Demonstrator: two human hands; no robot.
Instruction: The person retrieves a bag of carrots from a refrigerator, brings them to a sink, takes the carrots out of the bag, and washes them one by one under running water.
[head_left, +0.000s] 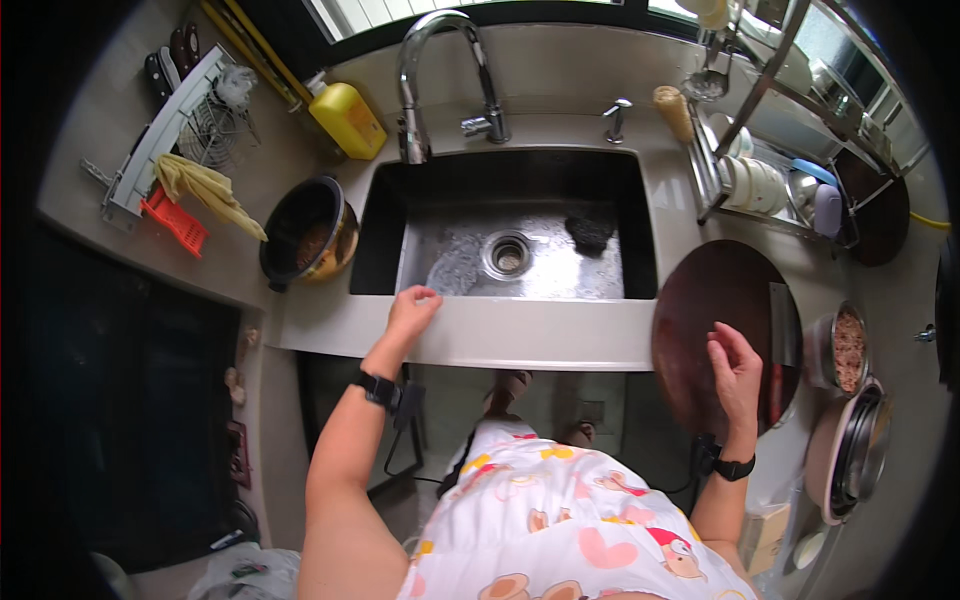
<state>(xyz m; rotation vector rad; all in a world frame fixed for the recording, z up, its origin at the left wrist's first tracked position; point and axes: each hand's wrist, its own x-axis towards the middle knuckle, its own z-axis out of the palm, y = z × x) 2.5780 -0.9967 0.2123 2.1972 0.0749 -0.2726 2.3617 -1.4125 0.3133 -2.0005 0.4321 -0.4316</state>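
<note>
My left hand (415, 309) hovers at the front rim of the stainless steel sink (450, 217), fingers loosely curled and nothing seen in them. Over the round wooden chopping board (697, 300) is my right hand (736, 371), its thumb and fingers apart with nothing between them. A cleaver (783, 322) lies along the board's right side, its reddish handle (776, 390) towards me. Inside the sink, water spreads left of the drain (508, 255). A dark, rough clump (590, 234), perhaps a scouring pad, rests to the drain's right.
A chrome faucet (491, 112) arches behind the sink. To the left stand a dark pot (341, 217) with brown contents and a yellow pump bottle (349, 120). A metal dish rack (780, 217), a bowl of reddish grains (849, 349) and stacked basins (832, 457) occupy the right.
</note>
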